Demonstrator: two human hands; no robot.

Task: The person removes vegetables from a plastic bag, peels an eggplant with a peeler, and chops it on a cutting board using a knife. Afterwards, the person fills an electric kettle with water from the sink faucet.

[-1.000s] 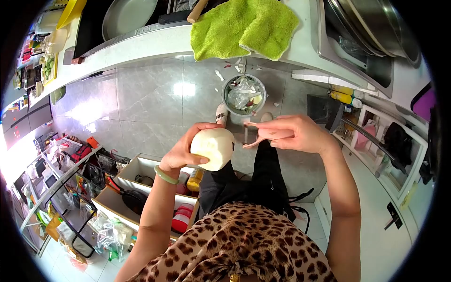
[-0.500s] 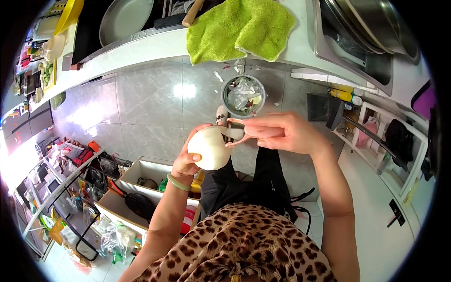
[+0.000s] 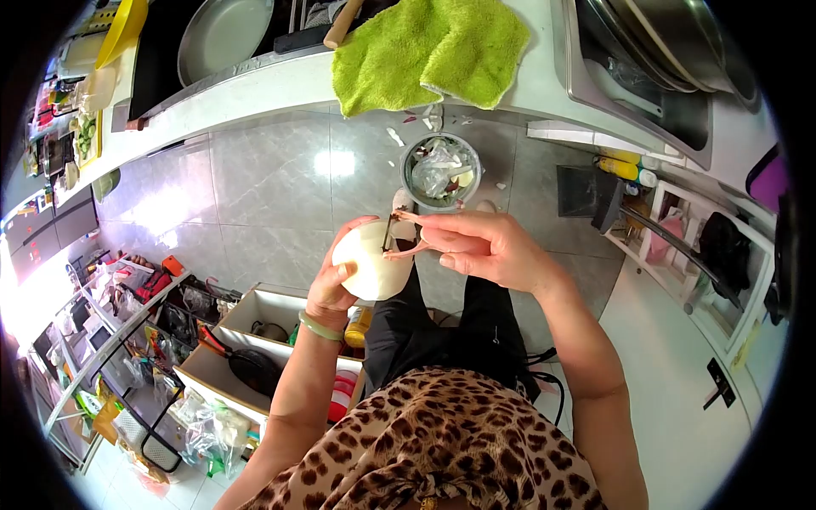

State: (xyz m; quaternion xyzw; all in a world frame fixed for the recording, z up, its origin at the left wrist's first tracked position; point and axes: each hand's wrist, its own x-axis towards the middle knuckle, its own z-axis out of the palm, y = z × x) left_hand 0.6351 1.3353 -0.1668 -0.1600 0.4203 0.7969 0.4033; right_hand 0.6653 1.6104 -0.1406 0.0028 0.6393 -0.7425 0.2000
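My left hand (image 3: 330, 285) is wrapped round the left side of a pale, smooth, round vegetable (image 3: 370, 265), held above my legs. I cannot tell its exact kind. A pink Y-shaped peeler (image 3: 413, 250) is gripped by its handle in my right hand (image 3: 501, 251). Its blade lies at the vegetable's right side, touching or very near the surface. My right fingers cover most of the handle. Just beyond both hands, a round waste bin (image 3: 405, 172) on the floor holds a clear plastic bag and scraps.
Peel scraps (image 3: 394, 136) lie on the tiles beside the bin. Ahead is the counter with a green towel (image 3: 433, 55), a pan (image 3: 225, 38) and a sink (image 3: 693, 127) holding metal pots. An open drawer (image 3: 229, 382) with a black pan stands at my left.
The peeler has moved left, its blade now at the vegetable's side. A pale strip that hung at the peeler no longer shows there. The vegetable has shifted slightly left and up.
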